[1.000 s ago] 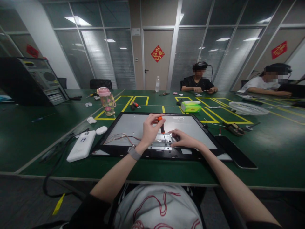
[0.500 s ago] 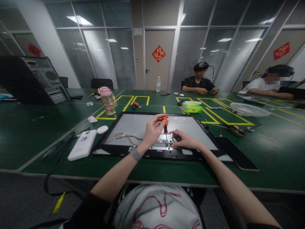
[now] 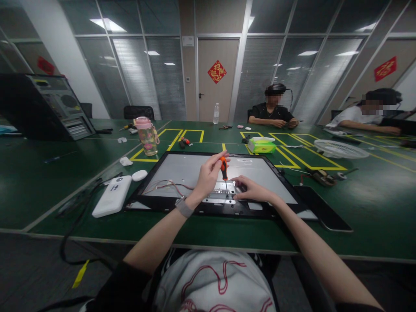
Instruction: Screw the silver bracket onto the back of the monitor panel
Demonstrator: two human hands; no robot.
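A flat monitor panel lies face down on the green table, black frame around a grey metal back. My left hand pinches the orange-handled screwdriver upright, its tip down on a small silver metal bracket near the panel's front edge. My right hand rests on the right side of that bracket, fingers bent and pressing it. Thin red and white wires run across the panel to the left of my left hand.
A white box and a white mouse lie left of the panel, a dark phone-like slab to the right. Farther back stand a pink-lidded bottle, a green tissue pack, a computer case. Two people sit across the table.
My left hand's fingers have shifted around the screwdriver handle, index finger now stretched out above it. The screwdriver stays upright on the bracket. The right hand has not moved.
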